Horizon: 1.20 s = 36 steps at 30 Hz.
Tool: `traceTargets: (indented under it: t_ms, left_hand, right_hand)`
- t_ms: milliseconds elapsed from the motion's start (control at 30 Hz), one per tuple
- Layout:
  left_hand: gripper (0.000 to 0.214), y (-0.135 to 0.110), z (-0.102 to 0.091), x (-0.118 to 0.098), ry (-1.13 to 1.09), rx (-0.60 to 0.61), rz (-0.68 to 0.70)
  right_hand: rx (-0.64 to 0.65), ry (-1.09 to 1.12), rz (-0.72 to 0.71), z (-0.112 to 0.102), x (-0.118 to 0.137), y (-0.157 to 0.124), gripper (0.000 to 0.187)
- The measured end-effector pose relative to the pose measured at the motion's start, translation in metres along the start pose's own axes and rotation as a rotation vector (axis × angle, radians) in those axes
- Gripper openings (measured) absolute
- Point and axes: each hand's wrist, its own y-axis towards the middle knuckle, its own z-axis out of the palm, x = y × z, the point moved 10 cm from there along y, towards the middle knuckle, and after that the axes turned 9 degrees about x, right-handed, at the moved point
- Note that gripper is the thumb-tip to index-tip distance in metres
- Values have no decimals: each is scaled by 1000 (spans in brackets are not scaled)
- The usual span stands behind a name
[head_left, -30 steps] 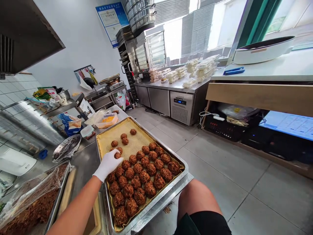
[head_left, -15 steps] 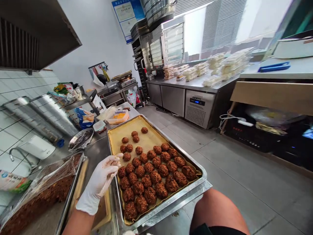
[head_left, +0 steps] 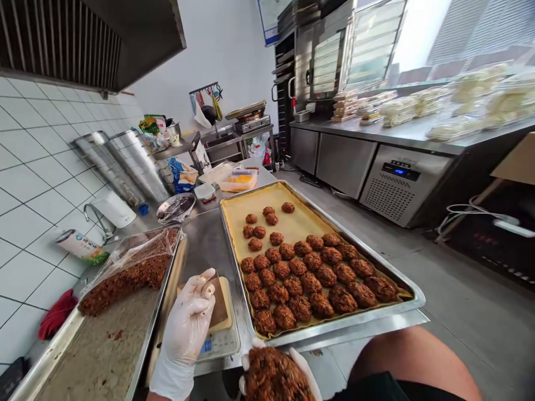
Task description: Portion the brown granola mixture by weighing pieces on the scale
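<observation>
My right hand [head_left: 276,370] in a white glove is at the bottom edge, shut around a large clump of shredded brown mixture [head_left: 273,379]. My left hand [head_left: 186,328], also gloved, is raised and open, with crumbs on its fingers. It holds nothing and is just above a digital scale [head_left: 219,345] topped by a tan board. To the right, a steel baking tray [head_left: 346,317] lined with a yellow mat holds several rows of round brown patties [head_left: 292,278]. A second steel tray [head_left: 100,351] on the left holds more mixture under clear plastic film [head_left: 134,267].
A steel worktable [head_left: 204,250] runs past a metal bowl [head_left: 175,207] and a plastic tub of orange food [head_left: 238,180]. A tiled wall with a tap stands left; steel counters with packed food [head_left: 460,106] stand right. My leg [head_left: 413,362] shows bottom right.
My left hand has left the patties on the tray and moved back over the scale, now open. My right hand has come into view with a clump. The view has swung left.
</observation>
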Motion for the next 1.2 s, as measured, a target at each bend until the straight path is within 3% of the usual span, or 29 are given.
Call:
traceTargets:
  t_ms: [133,267,367,467,567,667,733,833,900,1067,1200]
  left_hand:
    - [39,-33,-1,0,58,10,-21]
    - [32,-67,5,3,233,84,-7]
    - [29,-88,14,-3,595,191,145]
    - [51,-101,25,4,1074,261,282]
    - [61,-110,42,10,1323,260,478]
    - [42,-120,51,0,1367,92,683]
    - [37,-122,55,-5,1394,35,732]
    - [40,-117,57,-5,1444,102,708]
    - [37,-113,55,-4,1439,146,688]
    - [12,-114,47,-8,1312,57,733]
    - [19,-117,52,-8,1295,107,768]
  right_hand:
    - [-28,76,-13,11,-14,9,49]
    - [-41,193,-84,32,-12,17,48]
    - [-34,194,-118,44,-9,22,51]
    - [-6,111,-116,59,-10,29,53]
    - [-26,53,-161,66,-14,36,55]
    - [-139,39,-219,55,-18,38,42]
    - [-238,9,-212,43,-23,35,41]
    - [-330,-65,-234,30,-22,25,48]
    - [-317,-124,-286,30,-18,19,44]
    - [-279,-115,-310,32,-23,18,42]
    - [-338,-68,-268,24,-29,16,40]
